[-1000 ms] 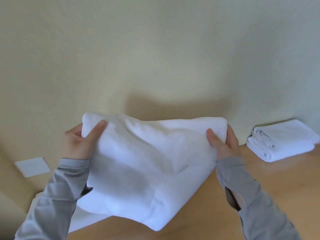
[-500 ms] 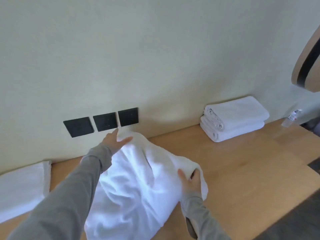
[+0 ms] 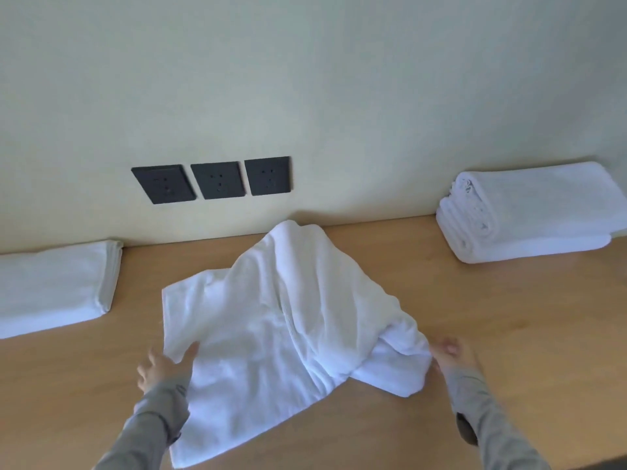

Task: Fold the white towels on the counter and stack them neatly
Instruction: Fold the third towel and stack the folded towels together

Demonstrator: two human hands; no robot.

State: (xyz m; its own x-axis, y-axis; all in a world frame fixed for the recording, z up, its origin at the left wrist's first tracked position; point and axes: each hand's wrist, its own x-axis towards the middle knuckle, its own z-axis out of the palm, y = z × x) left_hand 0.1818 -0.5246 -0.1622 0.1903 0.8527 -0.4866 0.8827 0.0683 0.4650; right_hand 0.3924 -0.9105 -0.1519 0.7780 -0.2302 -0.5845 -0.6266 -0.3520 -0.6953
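My right hand (image 3: 449, 354) is smeared by motion at the edge of the crumpled towel (image 3: 271, 317), so I cannot tell whether its fingers grip. The folded stack (image 3: 536, 212) runs off the right edge, and the flat pile (image 3: 51, 286) off the left.

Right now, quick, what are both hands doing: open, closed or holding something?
Left hand: thumb on the towel's left edge; grip cannot be told.
Right hand: blurred, at the towel's right fold; cannot be told.
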